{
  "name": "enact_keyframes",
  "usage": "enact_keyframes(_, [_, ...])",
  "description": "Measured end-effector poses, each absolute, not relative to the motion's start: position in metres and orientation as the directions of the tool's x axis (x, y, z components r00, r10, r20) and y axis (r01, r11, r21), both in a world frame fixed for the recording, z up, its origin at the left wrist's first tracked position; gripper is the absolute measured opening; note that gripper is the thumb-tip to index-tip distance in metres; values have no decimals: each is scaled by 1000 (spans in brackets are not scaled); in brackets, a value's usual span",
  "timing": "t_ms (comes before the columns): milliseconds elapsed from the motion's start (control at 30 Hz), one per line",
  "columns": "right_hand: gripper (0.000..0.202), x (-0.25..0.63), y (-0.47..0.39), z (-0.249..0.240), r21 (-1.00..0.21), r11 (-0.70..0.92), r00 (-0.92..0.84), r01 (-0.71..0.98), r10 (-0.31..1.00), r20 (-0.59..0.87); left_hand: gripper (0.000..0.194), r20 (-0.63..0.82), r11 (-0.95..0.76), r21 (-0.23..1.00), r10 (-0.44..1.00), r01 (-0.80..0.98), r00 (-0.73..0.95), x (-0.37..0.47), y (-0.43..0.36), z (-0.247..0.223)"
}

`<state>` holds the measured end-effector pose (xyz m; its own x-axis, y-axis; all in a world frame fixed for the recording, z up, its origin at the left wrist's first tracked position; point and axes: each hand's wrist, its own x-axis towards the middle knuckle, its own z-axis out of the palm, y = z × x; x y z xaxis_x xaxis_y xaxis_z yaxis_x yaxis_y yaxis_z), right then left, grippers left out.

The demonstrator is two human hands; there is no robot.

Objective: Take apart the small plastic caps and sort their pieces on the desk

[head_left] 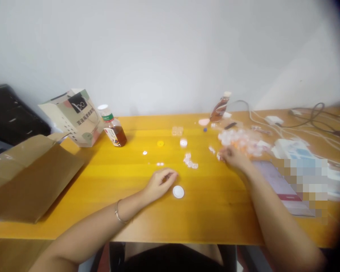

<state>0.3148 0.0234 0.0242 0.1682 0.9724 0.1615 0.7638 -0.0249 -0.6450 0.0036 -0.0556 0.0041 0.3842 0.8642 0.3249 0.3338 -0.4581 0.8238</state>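
My left hand [160,183] rests on the table with its fingers curled in toward the thumb. Whatever may be between those fingers is hidden. Just right of its fingertips lies a white round disc [178,192]. Over on the right, my right hand [234,158] is closed, fingertips pinched at a small whitish piece [219,156], blurred by motion. Beyond that hand is a heap of clear and orange plastic pieces [240,141]. Between the hands lie small clear ring-like pieces [190,162], a white round container [183,143] and a yellow disc [160,143].
An open cardboard box [31,177] and a paper bag [81,117] stand at the left, with a drink bottle [115,130] beside them. Another bottle [220,107] tilts near the wall. Cables [314,121] and a flat purple-grey packet [274,181] occupy the right side.
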Motion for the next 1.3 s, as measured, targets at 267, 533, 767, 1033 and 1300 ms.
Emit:
enact_keyframes(267, [13,309,24,28,-625,-89,185,775,978,91,43,324,-703,644,609,303,724,-13,-54,21])
enact_keyframes(533, [26,244,-16,47,-665,430,-238,611,901,364,40,261,-719,630,551,293,792,-8,-56,12])
enact_keyframes(767, [41,209,-46,42,-621,642,-716,449,675,181,37,227,-665,680,590,308,775,-9,-53,10])
enact_keyframes(1033, [23,198,-50,36,-533,710,-762,459,624,175,32,236,-628,697,656,345,717,-3,-52,2])
enact_keyframes(1300, [15,192,-56,30,-560,685,-690,466,678,255,36,252,-617,709,675,342,694,-1,-52,-1])
